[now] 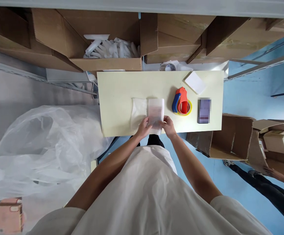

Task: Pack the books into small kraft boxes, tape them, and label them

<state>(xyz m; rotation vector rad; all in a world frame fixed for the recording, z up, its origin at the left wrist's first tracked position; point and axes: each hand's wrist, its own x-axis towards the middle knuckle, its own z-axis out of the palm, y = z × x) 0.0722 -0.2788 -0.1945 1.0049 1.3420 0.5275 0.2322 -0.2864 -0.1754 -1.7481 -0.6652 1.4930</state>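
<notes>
On the table in front of me lies a flat, translucent white packet (156,109), possibly wrapped in a soft sheet. A thinner, loose white flap (139,112) spreads out from its left side. My left hand (144,128) pinches the packet's lower left edge, its fingers curled in. Gripping the lower right edge is my right hand (168,126), its thumb and fingers closed on it. What is inside the packet cannot be made out. Right of it lies a red and blue tape dispenser (181,101) with a roll of yellowish tape.
The pale table (117,88) also bears a phone (204,111) and a small white pad (195,82). An open carton (107,62) of white pieces stands behind. A big plastic bag (46,147) is at left. At right, another person's hand (273,172) touches a carton (257,153).
</notes>
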